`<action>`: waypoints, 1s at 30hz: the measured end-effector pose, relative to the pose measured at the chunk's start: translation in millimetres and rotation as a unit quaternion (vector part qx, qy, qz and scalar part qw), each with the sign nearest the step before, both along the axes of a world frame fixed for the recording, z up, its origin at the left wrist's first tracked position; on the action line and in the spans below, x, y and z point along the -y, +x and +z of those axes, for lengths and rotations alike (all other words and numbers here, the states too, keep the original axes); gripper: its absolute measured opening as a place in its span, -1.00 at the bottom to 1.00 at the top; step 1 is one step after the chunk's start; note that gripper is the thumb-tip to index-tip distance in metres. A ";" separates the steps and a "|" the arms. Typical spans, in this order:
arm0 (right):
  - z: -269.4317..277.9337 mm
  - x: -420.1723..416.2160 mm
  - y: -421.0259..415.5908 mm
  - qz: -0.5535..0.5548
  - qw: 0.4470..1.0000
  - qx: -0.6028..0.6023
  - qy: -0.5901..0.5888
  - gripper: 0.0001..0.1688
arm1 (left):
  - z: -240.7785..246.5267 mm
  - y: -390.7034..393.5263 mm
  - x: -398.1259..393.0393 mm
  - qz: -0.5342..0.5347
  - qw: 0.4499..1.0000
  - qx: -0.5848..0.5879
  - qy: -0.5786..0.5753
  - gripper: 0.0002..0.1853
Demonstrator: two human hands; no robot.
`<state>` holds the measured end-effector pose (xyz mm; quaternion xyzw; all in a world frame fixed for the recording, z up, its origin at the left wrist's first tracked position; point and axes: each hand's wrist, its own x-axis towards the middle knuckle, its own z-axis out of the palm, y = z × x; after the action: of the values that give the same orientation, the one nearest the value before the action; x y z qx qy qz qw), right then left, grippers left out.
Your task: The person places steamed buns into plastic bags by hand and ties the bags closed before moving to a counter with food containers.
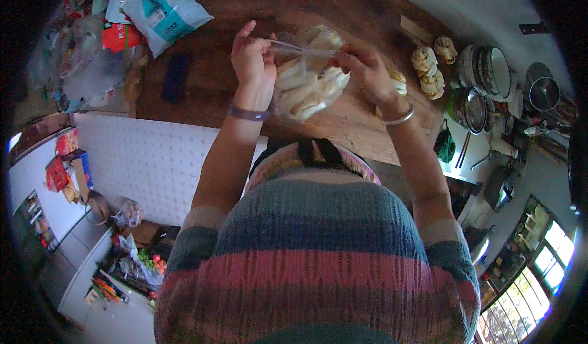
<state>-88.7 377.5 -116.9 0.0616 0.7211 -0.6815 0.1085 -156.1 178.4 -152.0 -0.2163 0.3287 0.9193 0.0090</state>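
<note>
A clear plastic bag [308, 94] with several pale steamed rolls inside lies on the wooden tabletop [367, 135] in front of me. My left hand [255, 64] pinches one stretched end of the bag's plastic between thumb and fingers. On the other side, my right hand [371, 71] grips the opposite end, so the plastic is drawn taut and narrow above the rolls. Just past my right hand sits a loose twisted roll [398, 82], partly hidden by that hand. More twisted rolls [427, 66] rest on the wood farther right.
At the upper left are a white and teal packet [170, 15], a red packet [120, 37] and crumpled plastic bags [92, 68]. A dark flat object [175, 78] lies near them. Stacked bowls [498, 73], a pot [475, 110] and chopsticks [463, 150] stand or lie at the right.
</note>
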 end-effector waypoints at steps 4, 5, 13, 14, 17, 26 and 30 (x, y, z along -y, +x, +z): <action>17.0 -13.9 -11.9 0.060 0.993 -0.017 0.101 -0.82 | 1.2 18.2 28.9 -0.188 0.837 -0.233 -0.457 -0.78; 11.0 -14.7 -10.7 0.076 0.970 -0.083 0.217 -0.83 | 3.2 17.4 34.1 -0.223 0.764 -0.283 -0.535 -0.80; -18.9 -8.4 15.8 0.102 0.884 -0.310 0.333 -0.91 | 10.1 -5.7 39.9 -0.227 0.575 -0.478 -0.624 -0.94; -19.7 -9.3 18.1 0.100 0.887 -0.310 0.326 -0.93 | 6.9 -5.9 38.1 -0.230 0.586 -0.478 -0.612 -0.93; -27.5 -14.1 23.2 0.074 0.909 -0.295 0.286 -0.94 | -4.4 -11.2 38.7 -0.232 0.601 -0.480 -0.595 -0.92; -84.6 -33.3 40.9 -0.008 0.984 -0.106 0.143 -0.87 | -51.1 -5.9 50.8 -0.330 0.691 -0.349 -0.541 -0.91; -102.7 -33.8 31.5 -0.102 0.991 0.030 -0.085 -0.71 | -39.5 0.8 43.5 -0.395 0.816 -0.181 -0.382 -0.80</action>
<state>-57.2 411.4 -219.5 0.1456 0.6472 -0.7455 0.0644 -155.3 134.9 -191.5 0.1165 0.7060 0.6602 0.2284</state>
